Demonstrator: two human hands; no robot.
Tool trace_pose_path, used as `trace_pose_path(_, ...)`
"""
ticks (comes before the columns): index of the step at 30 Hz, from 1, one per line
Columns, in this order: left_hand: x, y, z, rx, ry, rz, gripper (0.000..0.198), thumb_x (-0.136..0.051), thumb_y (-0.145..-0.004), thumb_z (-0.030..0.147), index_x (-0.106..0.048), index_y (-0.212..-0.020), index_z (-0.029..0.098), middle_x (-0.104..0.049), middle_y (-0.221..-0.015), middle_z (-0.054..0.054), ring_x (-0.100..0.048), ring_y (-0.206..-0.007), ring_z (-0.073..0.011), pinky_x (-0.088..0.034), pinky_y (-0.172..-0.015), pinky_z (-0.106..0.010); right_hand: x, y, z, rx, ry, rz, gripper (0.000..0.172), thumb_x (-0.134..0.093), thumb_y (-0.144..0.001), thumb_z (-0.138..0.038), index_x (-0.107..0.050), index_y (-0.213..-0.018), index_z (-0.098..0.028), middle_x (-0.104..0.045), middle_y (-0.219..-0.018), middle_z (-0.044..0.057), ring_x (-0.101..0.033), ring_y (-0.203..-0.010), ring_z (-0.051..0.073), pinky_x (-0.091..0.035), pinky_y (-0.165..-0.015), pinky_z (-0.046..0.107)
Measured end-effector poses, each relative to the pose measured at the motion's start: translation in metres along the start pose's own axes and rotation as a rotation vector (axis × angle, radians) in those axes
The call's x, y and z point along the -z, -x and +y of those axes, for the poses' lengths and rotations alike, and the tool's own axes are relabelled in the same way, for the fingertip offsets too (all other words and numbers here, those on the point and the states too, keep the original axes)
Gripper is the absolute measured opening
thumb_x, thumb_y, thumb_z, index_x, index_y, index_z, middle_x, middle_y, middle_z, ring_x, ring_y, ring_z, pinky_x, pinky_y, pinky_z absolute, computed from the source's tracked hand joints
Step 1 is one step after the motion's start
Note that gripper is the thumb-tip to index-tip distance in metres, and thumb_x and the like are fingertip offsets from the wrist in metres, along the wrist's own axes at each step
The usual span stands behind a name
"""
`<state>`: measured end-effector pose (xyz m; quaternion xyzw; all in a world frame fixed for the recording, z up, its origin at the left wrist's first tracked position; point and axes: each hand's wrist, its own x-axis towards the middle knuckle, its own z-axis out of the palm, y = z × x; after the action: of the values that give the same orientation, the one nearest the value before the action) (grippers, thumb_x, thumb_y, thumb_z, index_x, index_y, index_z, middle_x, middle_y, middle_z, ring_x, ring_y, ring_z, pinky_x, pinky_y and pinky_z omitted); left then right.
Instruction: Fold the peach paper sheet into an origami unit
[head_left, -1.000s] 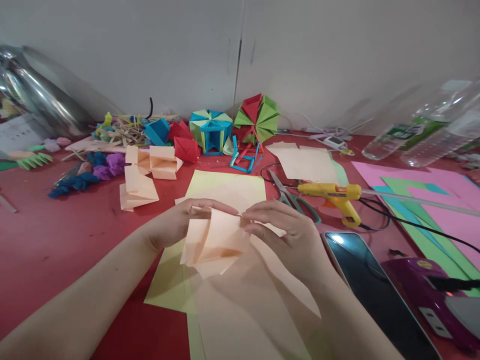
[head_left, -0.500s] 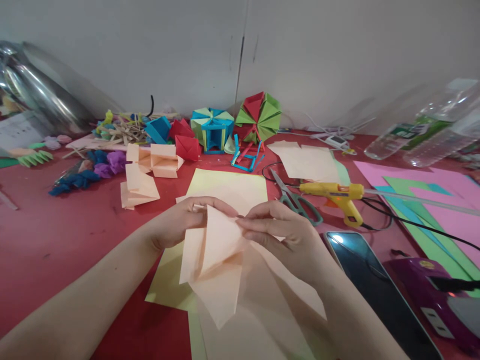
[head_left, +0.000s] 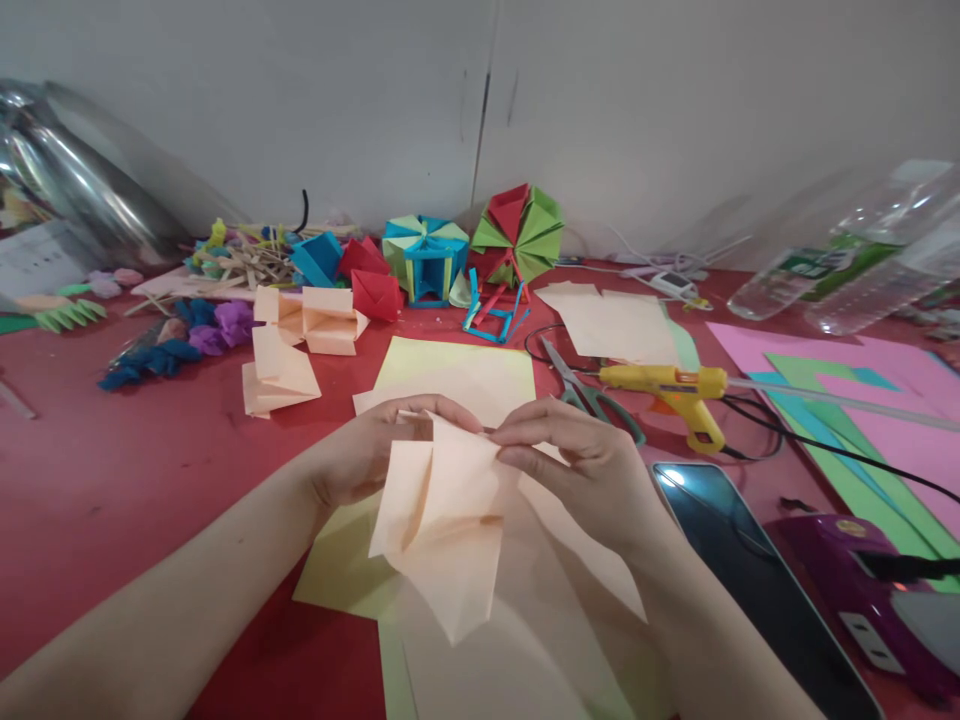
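Observation:
Between my hands is a folded peach paper [head_left: 457,500], its flaps partly raised and one pointed corner hanging down. My left hand [head_left: 367,445] grips it from behind at the upper left, with some fingers hidden by the paper. With thumb and fingertips, my right hand [head_left: 566,450] pinches the upper right edge. Below lie loose sheets of peach paper [head_left: 502,640] and yellow paper [head_left: 341,565]. Farther back on the left, several folded peach paper pieces [head_left: 281,370] rest on the red table [head_left: 180,470].
Scissors [head_left: 592,395], a yellow glue gun [head_left: 675,385] with its cord and a phone [head_left: 750,570] lie at right. Beyond them are a purple power strip [head_left: 840,560], coloured sheets [head_left: 892,400] and plastic bottles [head_left: 847,250]. Paper models [head_left: 426,255] and a metal jug [head_left: 82,180] stand at the back.
The folded paper has shifted slightly right, and its flap has tilted so that a pocket at the upper left shows more. Both hands keep their hold.

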<state>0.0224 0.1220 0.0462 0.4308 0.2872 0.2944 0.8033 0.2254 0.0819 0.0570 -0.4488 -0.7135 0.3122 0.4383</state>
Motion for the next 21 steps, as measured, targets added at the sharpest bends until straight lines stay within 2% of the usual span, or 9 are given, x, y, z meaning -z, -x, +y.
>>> trace_pose_path(4,-0.002,-0.001,-0.003,0.003,0.035,0.002,0.017,-0.068,-0.068,0.019,-0.07,-0.084,0.016,-0.07,-0.086,-0.007,-0.065,-0.073,-0.019,-0.049,-0.065,-0.026,0.0,-0.001,0.005,-0.039,-0.024,-0.01,0.008,-0.064,-0.078,-0.019,-0.071,-0.077,-0.023,-0.064,-0.079,0.002,-0.06,-0.074,0.014,-0.048,-0.069,0.027)
trace_pose_path(9,-0.003,-0.004,-0.005,-0.067,0.003,-0.026,0.014,-0.07,-0.068,0.018,-0.068,-0.081,0.016,-0.066,-0.108,-0.011,-0.062,-0.096,-0.0262,-0.048,-0.08,-0.034,0.0,-0.002,0.013,-0.208,-0.215,-0.026,0.005,-0.065,-0.076,-0.022,-0.069,-0.073,-0.021,-0.062,-0.077,0.001,-0.059,-0.074,0.013,-0.047,-0.068,0.026)
trace_pose_path(11,-0.003,-0.004,-0.006,-0.082,-0.024,-0.05,0.012,-0.068,-0.07,0.016,-0.068,-0.082,0.016,-0.065,-0.111,-0.01,-0.061,-0.099,-0.0259,-0.047,-0.082,-0.034,0.0,-0.002,0.014,-0.258,-0.276,-0.061,0.005,-0.065,-0.075,-0.024,-0.069,-0.075,-0.021,-0.062,-0.08,0.001,-0.059,-0.076,0.013,-0.047,-0.069,0.026)
trace_pose_path(16,0.0,-0.005,-0.011,-0.099,-0.073,0.02,0.008,-0.061,-0.077,0.021,-0.067,-0.082,0.017,-0.067,-0.095,-0.006,-0.064,-0.079,-0.0171,-0.047,-0.069,-0.025,-0.005,-0.002,0.01,-0.233,-0.271,-0.047,0.01,-0.073,-0.066,-0.024,-0.071,-0.076,-0.021,-0.06,-0.082,0.002,-0.059,-0.077,0.014,-0.048,-0.068,0.027)
trace_pose_path(21,-0.002,-0.005,-0.013,-0.071,-0.115,0.022,0.01,-0.065,-0.073,0.022,-0.066,-0.082,0.017,-0.067,-0.082,-0.006,-0.063,-0.089,-0.025,-0.047,-0.074,-0.033,-0.011,-0.002,0.009,-0.25,-0.239,0.021,0.003,-0.072,-0.066,-0.024,-0.07,-0.067,-0.021,-0.058,-0.073,0.0,-0.056,-0.07,0.013,-0.047,-0.064,0.026)
